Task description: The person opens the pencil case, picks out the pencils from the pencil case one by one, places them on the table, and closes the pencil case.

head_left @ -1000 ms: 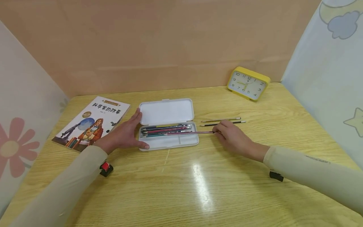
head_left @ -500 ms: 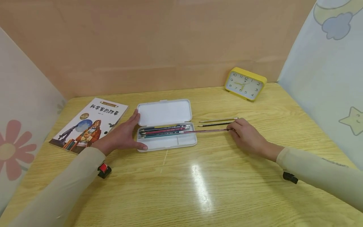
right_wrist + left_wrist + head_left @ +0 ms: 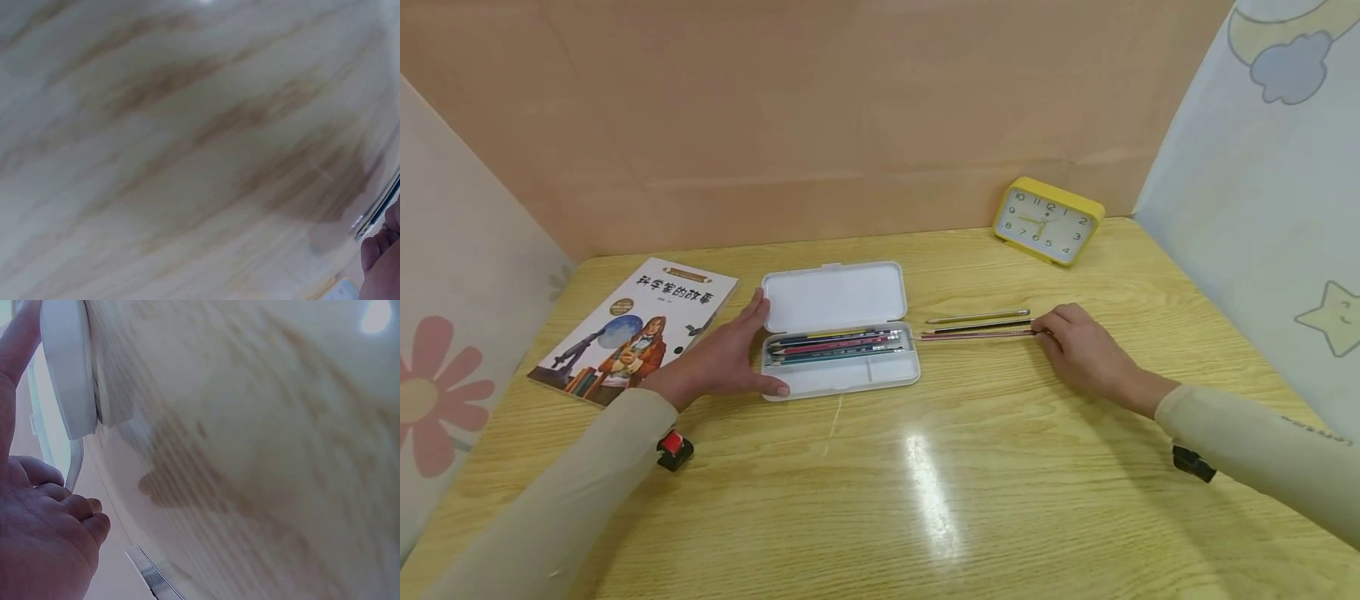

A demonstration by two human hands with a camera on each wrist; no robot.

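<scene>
A white pencil case [image 3: 820, 383] lies with its lid [image 3: 838, 296] folded back. Several pencils [image 3: 831, 346] lie in its rear compartment. My left hand [image 3: 726, 354] grips the case's left end, thumb at the front corner and fingertips by the lid's left edge; in the left wrist view its fingers [image 3: 81, 506] look curled beside the lid. To the right of the case, my right hand [image 3: 1086, 354] pinches the right end of a reddish pencil [image 3: 977, 336]. Just behind it on the table are a black pencil [image 3: 981, 327] and a yellowish pencil [image 3: 977, 317].
A book with an illustrated cover [image 3: 636, 333] lies at the left, beyond my left forearm. At the back right stands a yellow alarm clock [image 3: 1048, 221]. Walls border the wooden table [image 3: 850, 500] at the back and both sides.
My right hand has drawn the reddish pencil rightward out of the case and brought it alongside the two pencils on the table. The left hand has stayed at the case.
</scene>
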